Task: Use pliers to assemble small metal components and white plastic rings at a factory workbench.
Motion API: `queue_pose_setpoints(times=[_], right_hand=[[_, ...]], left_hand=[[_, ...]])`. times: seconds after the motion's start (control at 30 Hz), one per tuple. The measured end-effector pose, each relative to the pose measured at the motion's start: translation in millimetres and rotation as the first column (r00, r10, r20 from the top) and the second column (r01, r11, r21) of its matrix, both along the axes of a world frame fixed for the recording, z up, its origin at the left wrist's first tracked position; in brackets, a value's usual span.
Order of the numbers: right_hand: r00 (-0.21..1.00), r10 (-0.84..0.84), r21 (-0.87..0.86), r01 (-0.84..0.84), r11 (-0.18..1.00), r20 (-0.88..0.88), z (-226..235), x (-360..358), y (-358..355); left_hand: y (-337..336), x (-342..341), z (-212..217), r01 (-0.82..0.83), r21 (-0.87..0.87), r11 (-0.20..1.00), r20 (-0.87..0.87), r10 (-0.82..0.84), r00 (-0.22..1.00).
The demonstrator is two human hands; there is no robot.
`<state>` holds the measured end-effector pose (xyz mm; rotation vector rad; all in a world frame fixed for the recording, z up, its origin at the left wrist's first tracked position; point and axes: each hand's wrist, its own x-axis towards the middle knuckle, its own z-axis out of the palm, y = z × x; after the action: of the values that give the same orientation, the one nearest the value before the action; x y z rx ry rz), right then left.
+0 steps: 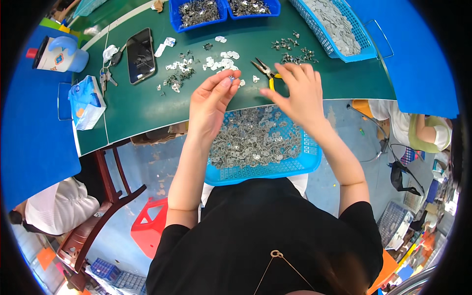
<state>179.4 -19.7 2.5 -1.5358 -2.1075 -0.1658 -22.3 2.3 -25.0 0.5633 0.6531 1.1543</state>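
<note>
Between the thumb and fingertips of my left hand (pixel 212 101) a small metal part (pixel 231 78) is pinched, its exact kind too small to make out. My right hand (pixel 302 93) is spread over the table's near edge, fingers apart. Beside its thumb and fingers lie pliers (pixel 268 73) with yellow handles, jaws pointing away to the left. Small white flat pieces (pixel 226 62) and dark metal fittings (pixel 179 78) are scattered beyond my left hand. Below both hands, a blue basket (pixel 314 160) in my lap holds many small metal parts (pixel 255 140).
Two blue bins (pixel 199 27) of small parts stand at the back. A light-blue basket (pixel 351 58) of flat grey pieces is at the far right. A phone (pixel 141 56), keys (pixel 109 77), a tissue pack (pixel 87 102) and a mug (pixel 61 54) sit left. A red stool (pixel 151 227) stands below.
</note>
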Motion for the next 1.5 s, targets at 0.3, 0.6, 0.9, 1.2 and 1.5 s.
queue_pose_setpoints(times=[0.3, 0.6, 0.9, 1.2, 1.5], right_hand=[[0.981, -0.138, -0.129, 0.155, 0.979, 0.136, -9, -6, -15], [0.971, -0.186, -0.11, 0.204, 0.973, 0.149, -15, -13, -5], [0.696, -0.264, -0.407, -0.044, 0.912, -0.668, 12, -3, -11], [0.355, -0.33, -0.443, -0.31, 0.841, -0.875, -10, -27, -42], [0.434, -0.272, -0.411, -0.268, 0.871, -0.859, -8, -30, -45]], left_hand=[[-4, 8, 4, -0.046, 0.021, 0.999, 0.018, 0.046, 0.999], [-10, 11, 6, -0.137, 0.195, 0.971, -0.327, 0.196, 0.924], [-14, 17, 7, -0.196, 0.307, 0.931, -0.279, 0.285, 0.917], [-16, 34, 8, -0.226, 0.594, 0.772, -0.339, 0.495, 0.8], [-18, 34, 9, -0.108, 0.713, 0.693, -0.452, 0.572, 0.685]])
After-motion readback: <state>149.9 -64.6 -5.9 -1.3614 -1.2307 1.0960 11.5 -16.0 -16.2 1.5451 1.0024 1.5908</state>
